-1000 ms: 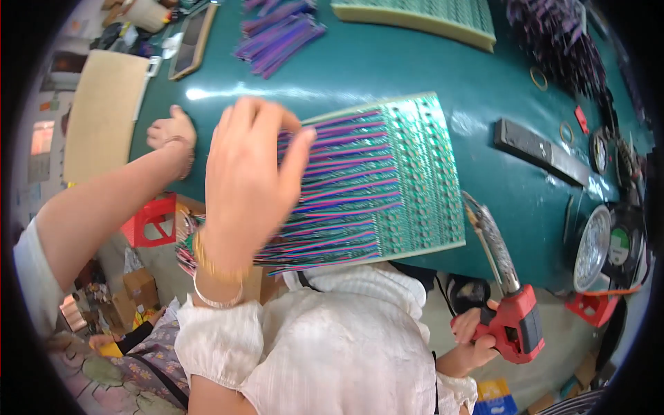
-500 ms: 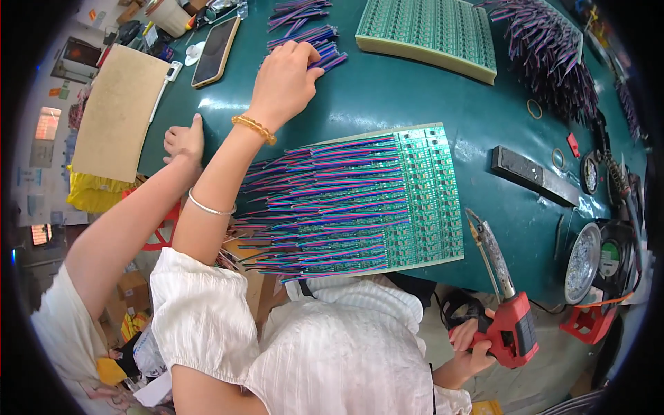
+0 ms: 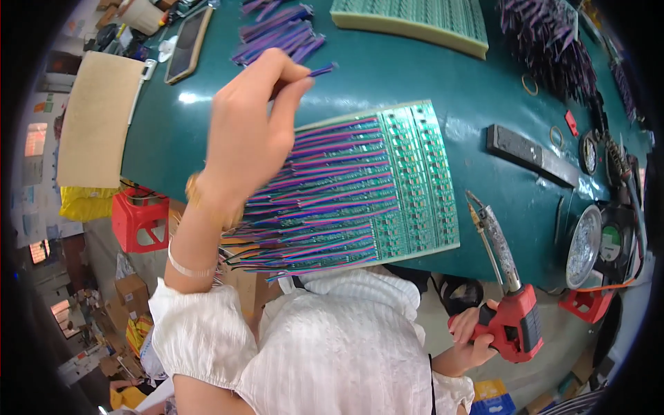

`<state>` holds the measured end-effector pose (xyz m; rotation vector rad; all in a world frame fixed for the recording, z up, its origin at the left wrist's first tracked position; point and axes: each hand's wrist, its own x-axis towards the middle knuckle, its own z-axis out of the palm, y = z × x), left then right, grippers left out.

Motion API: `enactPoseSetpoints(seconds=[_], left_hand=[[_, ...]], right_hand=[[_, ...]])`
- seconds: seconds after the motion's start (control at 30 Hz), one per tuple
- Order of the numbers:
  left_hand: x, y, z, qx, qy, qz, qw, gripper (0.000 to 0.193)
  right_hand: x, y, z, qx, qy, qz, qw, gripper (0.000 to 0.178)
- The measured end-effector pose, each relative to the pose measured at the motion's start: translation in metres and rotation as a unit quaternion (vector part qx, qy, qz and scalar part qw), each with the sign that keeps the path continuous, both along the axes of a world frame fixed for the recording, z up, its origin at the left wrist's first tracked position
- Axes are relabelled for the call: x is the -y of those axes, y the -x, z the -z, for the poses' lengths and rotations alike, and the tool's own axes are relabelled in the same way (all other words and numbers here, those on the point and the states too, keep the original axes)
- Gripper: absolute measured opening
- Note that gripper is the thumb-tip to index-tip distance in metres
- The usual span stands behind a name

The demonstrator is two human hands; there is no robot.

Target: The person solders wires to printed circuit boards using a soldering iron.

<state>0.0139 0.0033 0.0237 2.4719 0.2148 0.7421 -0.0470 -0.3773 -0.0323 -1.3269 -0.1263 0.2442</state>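
My left hand point(image 3: 252, 131) is raised over the far left corner of a green circuit board panel point(image 3: 423, 183). Its thumb and forefinger pinch a short multicoloured wire strip point(image 3: 323, 70), whose end sticks out to the right. Rows of similar blue, red and purple wires point(image 3: 339, 200) lie across the panel's left part and hang past its left edge. Just beyond the hand is a loose pile of wire strips point(image 3: 280, 34). At the lower right, my right hand point(image 3: 474, 339) grips a red soldering gun point(image 3: 517, 325), its metal tip pointing up beside the panel's right edge.
A stack of circuit board panels point(image 3: 415, 24) stands at the back, with a heap of wired boards point(image 3: 543, 55) to its right. A dark bar point(image 3: 531, 155), a round metal dish point(image 3: 584, 245) and a solder reel point(image 3: 612, 245) sit right. A phone point(image 3: 189, 45) and brown cardboard point(image 3: 97, 117) lie left.
My left hand has come back from the wire pile toward me, bringing a wire strip with it. The other person's arm at the left has gone from the table. The soldering gun stays put.
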Motion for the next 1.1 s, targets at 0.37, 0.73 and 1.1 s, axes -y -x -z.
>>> enactPoseSetpoints(seconds=[0.37, 0.73, 1.1], left_hand=[[0.115, 0.058, 0.008, -0.139, 0.119, 0.037, 0.982, 0.012], [0.127, 0.048, 0.023, -0.167, 0.094, -0.035, 0.981, 0.011], [0.123, 0.045, 0.024, -0.177, 0.068, -0.042, 0.981, 0.014]], right_hand=[[-0.001, -0.004, 0.003, 0.06, -0.034, -0.05, 0.996, 0.067], [0.014, -0.003, 0.015, 0.038, -0.074, -0.119, 0.989, 0.075], [0.045, -0.009, -0.004, -0.218, 0.079, -0.245, 0.941, 0.026]])
